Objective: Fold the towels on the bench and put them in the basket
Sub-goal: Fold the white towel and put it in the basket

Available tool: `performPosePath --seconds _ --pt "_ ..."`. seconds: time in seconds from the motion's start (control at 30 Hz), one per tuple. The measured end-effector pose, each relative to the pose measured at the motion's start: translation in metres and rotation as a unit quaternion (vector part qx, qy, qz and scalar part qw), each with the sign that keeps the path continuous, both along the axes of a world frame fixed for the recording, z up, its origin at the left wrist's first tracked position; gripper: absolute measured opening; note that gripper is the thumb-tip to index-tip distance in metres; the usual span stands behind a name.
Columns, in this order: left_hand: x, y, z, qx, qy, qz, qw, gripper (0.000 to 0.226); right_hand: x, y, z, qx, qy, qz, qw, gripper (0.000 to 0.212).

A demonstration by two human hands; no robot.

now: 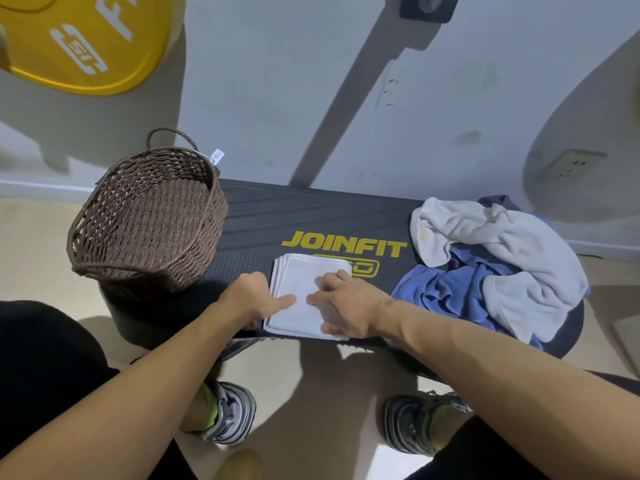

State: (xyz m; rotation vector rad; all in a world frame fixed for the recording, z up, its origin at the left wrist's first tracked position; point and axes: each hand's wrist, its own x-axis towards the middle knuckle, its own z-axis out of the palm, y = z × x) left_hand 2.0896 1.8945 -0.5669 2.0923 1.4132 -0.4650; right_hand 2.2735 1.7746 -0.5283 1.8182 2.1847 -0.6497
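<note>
Folded white towel [304, 299] flat on the black bench [311, 213], near edge, centre; layered edges visible at its far-left corner, partly covering the yellow logo box under the JOINFIT lettering [344, 245].

Left hand [254, 296] at the towel's 9 o'clock edge, thumb laid straight on top, remaining fingers hidden beyond the left edge; cannot tell whether curled under the cloth. Right hand [346, 303] on the towel's 3 o'clock side, fingers bent with tips pressing down on the cloth, thumb toward the near right corner; gripping nothing visible, resting and pressing only.

At 3 o'clock from the folded towel, heap of unfolded towels on the bench's right end: crumpled blue towel [457, 289] just beside the right wrist, off-white towel [512, 251] draped over and behind it.

At 10 o'clock, brown woven basket [145, 216] on the bench's left end, tilted toward the camera, interior bare, handle loop at far rim, small white tag beside it.

At 11 o'clock, far back, yellow weight plate [79, 39] against the grey wall. At 6 o'clock, two grey shoes [228, 414] on the beige floor.
</note>
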Motion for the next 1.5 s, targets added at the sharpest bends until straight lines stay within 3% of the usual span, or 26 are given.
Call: performPosePath --seconds 0.07,0.2,0.33,0.5,0.63,0.7,0.83,0.9,0.97,1.13,1.27,1.33,1.43,1.5 --pt "-0.001 -0.006 0.002 -0.048 -0.024 0.031 0.998 0.069 0.0 0.003 0.001 -0.013 0.0 -0.002 1.0 0.061" --pt "-0.003 -0.015 0.001 0.004 -0.038 -0.005 0.999 0.054 0.001 0.006 0.005 -0.033 0.018 -0.013 0.999 0.059" --pt "0.0 -0.02 0.0 -0.041 -0.093 0.035 0.994 0.048 -0.001 0.009 0.012 -0.07 0.027 -0.039 0.996 0.048" --pt "0.0 -0.017 0.002 -0.045 -0.162 0.073 0.983 0.037 -0.004 0.024 0.031 -0.097 0.089 -0.15 0.98 0.04" --pt "0.006 -0.016 0.015 -0.04 -0.276 0.041 0.959 0.027 0.004 0.034 0.057 0.01 0.11 -0.154 0.982 0.048" --pt "0.012 -0.014 0.028 -0.048 -0.328 0.012 0.943 0.029 0.005 0.036 0.068 0.067 0.092 -0.14 0.984 0.063" --pt "0.021 -0.008 0.062 -0.051 -0.366 -0.092 0.925 0.029 0.003 0.04 0.085 0.068 -0.069 -0.07 0.993 0.089" --pt "0.024 -0.01 0.071 -0.092 -0.394 -0.11 0.908 0.027 0.003 0.038 0.087 0.034 -0.08 -0.063 0.994 0.087" --pt "0.025 -0.015 0.076 -0.124 -0.437 -0.092 0.886 0.028 0.007 0.034 0.088 -0.033 -0.025 -0.093 0.995 0.066" --pt "0.02 -0.017 0.06 -0.189 -0.504 -0.021 0.843 0.024 0.034 0.019 0.068 -0.201 0.121 -0.197 0.952 0.033" --pt "0.014 -0.02 0.023 -0.106 -0.451 0.07 0.883 0.016 0.056 0.006 0.05 -0.305 0.303 -0.328 0.841 0.027" --pt "0.016 -0.027 0.006 -0.036 -0.405 0.087 0.91 0.021 0.058 0.003 0.041 -0.26 0.341 -0.393 0.814 0.029" --pt "0.022 -0.038 -0.007 -0.013 -0.383 0.124 0.915 0.051 0.055 0.003 0.023 -0.126 0.351 -0.505 0.779 0.033" --pt "0.021 -0.042 -0.011 0.069 -0.336 0.049 0.938 0.064 0.058 0.004 0.016 -0.068 0.323 -0.561 0.759 0.045"
